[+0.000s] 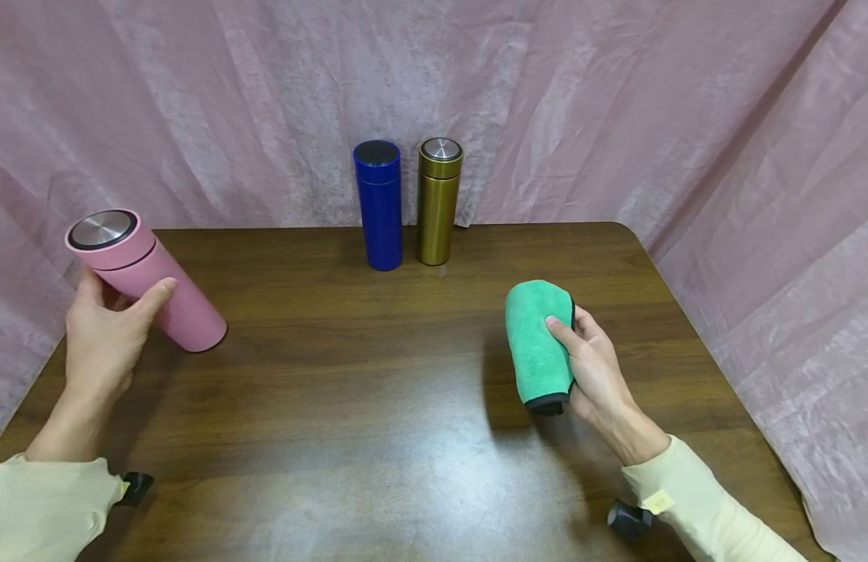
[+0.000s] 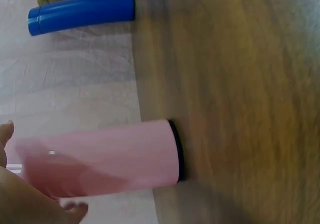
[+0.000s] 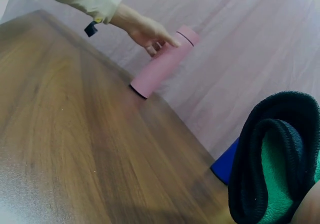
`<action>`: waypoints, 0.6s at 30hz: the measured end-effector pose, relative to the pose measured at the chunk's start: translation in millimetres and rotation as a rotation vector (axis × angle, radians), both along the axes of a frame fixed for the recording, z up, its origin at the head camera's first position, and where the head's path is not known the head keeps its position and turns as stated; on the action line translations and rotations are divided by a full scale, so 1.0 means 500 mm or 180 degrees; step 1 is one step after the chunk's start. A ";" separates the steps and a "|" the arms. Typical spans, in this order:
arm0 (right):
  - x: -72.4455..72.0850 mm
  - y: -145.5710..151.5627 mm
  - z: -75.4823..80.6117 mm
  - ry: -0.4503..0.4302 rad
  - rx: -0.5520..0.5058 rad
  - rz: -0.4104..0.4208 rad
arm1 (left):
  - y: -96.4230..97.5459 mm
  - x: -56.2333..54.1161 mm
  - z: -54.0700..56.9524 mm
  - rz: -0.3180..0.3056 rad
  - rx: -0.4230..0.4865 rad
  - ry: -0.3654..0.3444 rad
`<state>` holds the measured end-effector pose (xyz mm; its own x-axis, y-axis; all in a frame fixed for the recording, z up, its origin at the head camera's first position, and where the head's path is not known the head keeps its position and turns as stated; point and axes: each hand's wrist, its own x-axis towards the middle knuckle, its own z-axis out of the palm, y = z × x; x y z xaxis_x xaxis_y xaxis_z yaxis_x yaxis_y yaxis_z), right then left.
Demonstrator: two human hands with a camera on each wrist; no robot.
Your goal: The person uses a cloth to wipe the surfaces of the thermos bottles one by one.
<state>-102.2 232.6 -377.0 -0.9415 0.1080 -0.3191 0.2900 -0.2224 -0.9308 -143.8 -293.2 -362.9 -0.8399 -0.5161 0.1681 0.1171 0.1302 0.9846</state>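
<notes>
Pink bottle: located at the left end of the table, lid up. It is gripped below the lid by the left hand; thumb is laid along the near side, other fingers are partly hidden behind the body. Grip is closed to the bottle's width. Long axis is slanted in the head view, base toward table centre; in the left wrist view it is nearly parallel to the blue bottle's, so judged close to upright. Base contact with the table cannot be confirmed.

Key relation: bottle is set just beyond and to the right of the left palm; the right hand is well apart, across the table. By it a folded green cloth with dark edging is pinched, thumb on top, apparently clear of the surface.

Farther back, the blue bottle and gold bottle are stood side by side, untouched, before a pink curtain.
</notes>
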 end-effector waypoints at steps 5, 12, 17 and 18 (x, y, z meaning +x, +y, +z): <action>-0.002 0.004 -0.002 0.0020 0.0020 -0.0009 | 0.057 0.018 0.025 0.0600 -0.0094 0.0858; -0.006 0.010 0.001 0.0043 0.0010 -0.0003 | 0.168 0.046 0.090 0.1020 -0.0651 0.1766; -0.010 0.014 0.004 0.0069 0.0015 0.0002 | 0.227 0.031 0.108 0.0690 -0.0317 0.2079; -0.012 0.015 0.006 0.0079 0.0016 0.0006 | 0.236 0.026 0.107 0.0598 -0.0271 0.2080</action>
<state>-108.0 240.1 -374.3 -0.9494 0.1077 -0.2950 0.2671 -0.2172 -0.9389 -130.9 -175.3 -309.2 -0.4498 -0.6056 0.6564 0.6516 0.2801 0.7050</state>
